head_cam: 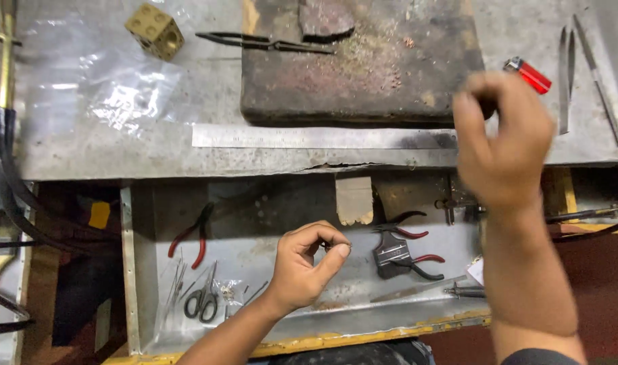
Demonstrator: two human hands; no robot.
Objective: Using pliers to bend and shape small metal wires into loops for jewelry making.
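Pinching small piece: left hand [307,263] (over drawer [268,223]) | right hand [504,138] raised, curled

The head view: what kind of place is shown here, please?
Probably a jeweller's or metalworker's bench. A scorched soldering block lies on the metal-covered top, with a steel ruler and a lighter. A tray below holds pliers and scissors. The left hand pinches something tiny.

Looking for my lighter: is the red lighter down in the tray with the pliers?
No. The red lighter lies on the upper bench top, beside the raised right hand.
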